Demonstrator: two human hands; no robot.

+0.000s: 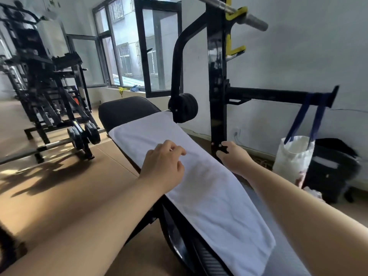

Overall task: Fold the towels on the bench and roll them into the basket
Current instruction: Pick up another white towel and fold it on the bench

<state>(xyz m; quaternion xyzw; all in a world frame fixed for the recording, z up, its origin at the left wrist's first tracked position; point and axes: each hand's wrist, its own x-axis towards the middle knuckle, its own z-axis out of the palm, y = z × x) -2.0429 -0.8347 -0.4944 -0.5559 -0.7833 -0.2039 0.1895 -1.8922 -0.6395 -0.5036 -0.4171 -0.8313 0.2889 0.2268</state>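
Head view, surface (127, 110): a black padded gym bench runs from the upper middle toward the lower right of the frame. It is narrow, so cloth can slip off either long side.
Towel (209, 188): white, laid lengthwise along the surface, flat and not yet folded. An uneven pull from one side could drag it to the floor.
Rack upright (218, 96): a black post stands just beside the surface, right of centre. The bracket at its foot is close to the towel's edge and could snag cloth or knuckles.
Basket (294, 156): a white soft container at the right of the frame, apart from the surface, with blue straps reaching up to a black bar (278, 95). It looks light and may swing or sag when a roll goes in.
Left hand (163, 162): at the centre of the frame, on the towel with fingers curled down. I cannot tell whether it pinches the cloth.
Right hand (233, 158): at the towel's right edge by the bracket, fingertips partly hidden. I cannot tell its hold.
Likely fault: if the hands lift unevenly, the corners will not meet and the roll will be loose.
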